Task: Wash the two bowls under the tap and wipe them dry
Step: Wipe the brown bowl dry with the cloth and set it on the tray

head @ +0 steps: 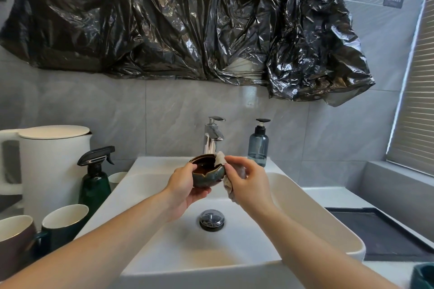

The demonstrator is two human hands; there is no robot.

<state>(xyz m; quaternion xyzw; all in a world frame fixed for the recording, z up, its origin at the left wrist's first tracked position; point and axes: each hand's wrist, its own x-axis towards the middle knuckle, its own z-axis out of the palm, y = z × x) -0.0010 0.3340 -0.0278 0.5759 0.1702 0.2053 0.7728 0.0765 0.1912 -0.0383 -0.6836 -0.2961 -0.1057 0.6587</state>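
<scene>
- Evidently the wiping step is in hand: the left hand (183, 185) cups a small dark bowl (206, 172) from below and beside, thumb on the near rim, holding it above the sink (305, 213) just in front of the tap (213, 135).
- Meanwhile the right hand (246, 180) is clenched on a pale cloth (220, 158), pinching it over the bowl's right rim, with one corner poking up above the rim and the rest hanging below the palm.
- No water shows running from the tap, so washing of this bowl looks finished, though I cannot tell how wet the bowl is.
- The second bowl is not clearly in view; a dark green rim at the bottom right corner (422, 274) may be it, but that is uncertain.
- Next, I judge, the cloth must travel round the rim and into the hollow while the left hand turns the bowl, gripping firmly since the glaze may be slippery.
</scene>
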